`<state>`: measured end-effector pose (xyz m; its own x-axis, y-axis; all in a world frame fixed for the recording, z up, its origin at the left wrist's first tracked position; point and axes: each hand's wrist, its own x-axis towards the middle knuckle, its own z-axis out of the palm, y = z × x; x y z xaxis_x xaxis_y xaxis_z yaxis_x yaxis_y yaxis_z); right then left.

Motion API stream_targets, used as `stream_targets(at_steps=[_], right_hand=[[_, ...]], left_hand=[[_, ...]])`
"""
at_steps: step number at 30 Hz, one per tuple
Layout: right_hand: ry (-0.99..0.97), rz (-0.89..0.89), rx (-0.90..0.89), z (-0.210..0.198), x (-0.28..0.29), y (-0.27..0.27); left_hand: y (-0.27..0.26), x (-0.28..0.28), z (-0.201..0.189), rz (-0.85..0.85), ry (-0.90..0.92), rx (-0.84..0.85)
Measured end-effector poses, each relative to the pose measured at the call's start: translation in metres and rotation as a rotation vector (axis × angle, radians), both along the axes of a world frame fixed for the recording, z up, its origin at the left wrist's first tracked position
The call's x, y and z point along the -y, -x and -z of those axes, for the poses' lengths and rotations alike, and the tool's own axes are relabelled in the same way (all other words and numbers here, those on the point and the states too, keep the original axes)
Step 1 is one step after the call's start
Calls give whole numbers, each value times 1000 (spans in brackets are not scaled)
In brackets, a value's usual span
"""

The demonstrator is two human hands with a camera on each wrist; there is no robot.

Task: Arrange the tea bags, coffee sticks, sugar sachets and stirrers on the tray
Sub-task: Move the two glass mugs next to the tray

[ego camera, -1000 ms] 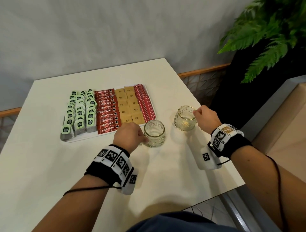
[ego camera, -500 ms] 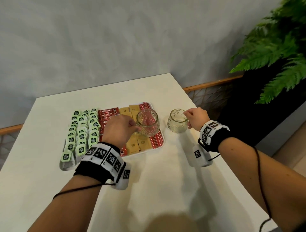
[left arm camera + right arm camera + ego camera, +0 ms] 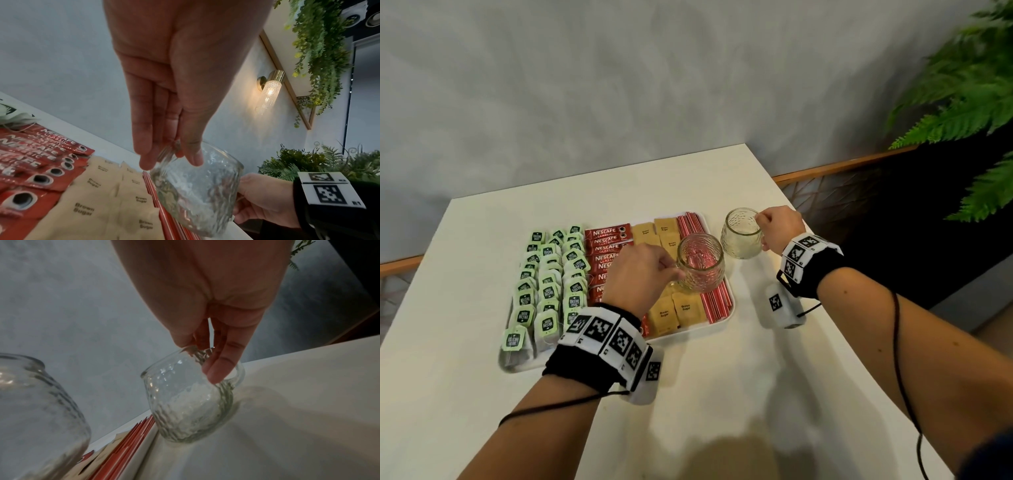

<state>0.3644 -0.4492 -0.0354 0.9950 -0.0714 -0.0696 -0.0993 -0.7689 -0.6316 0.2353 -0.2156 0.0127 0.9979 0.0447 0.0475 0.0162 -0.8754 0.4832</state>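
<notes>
Hands (image 3: 640,270) on mugs (image 3: 700,262) above tray (image 3: 719,327)

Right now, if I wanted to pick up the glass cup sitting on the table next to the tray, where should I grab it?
Probably by its handle, coming from the right. The glass cup stands upright on the table, its handle facing away from the tray; the right hand already pinches it there. The round bumpy body looks harder to hold.

Both mugs, the lifted one (image 3: 700,262) and the other mug (image 3: 741,237), are clear glass with a dimpled, hammered texture. Coffee sticks (image 3: 607,251) look like glossy red foil, sugar sachets (image 3: 673,310) matt tan paper. The counter (image 3: 722,394) is smooth matt white, the wall (image 3: 619,85) grey mottled plaster.
</notes>
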Motion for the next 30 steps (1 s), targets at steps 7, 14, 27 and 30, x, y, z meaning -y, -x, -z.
stream_targets(at_steps=[7,14,27,30], right_hand=[[4,8,-12,0,3,1],[-332,-174,114,-19,12,71],[-401,-454,-141,-24,34,112],[-431,-495,-194,-29,42,115]], left_hand=[[4,3,3,-21,6,-8],[7,17,3,-46,89,44],[34,40,8,182,591,-192],[32,27,8,378,599,-319]])
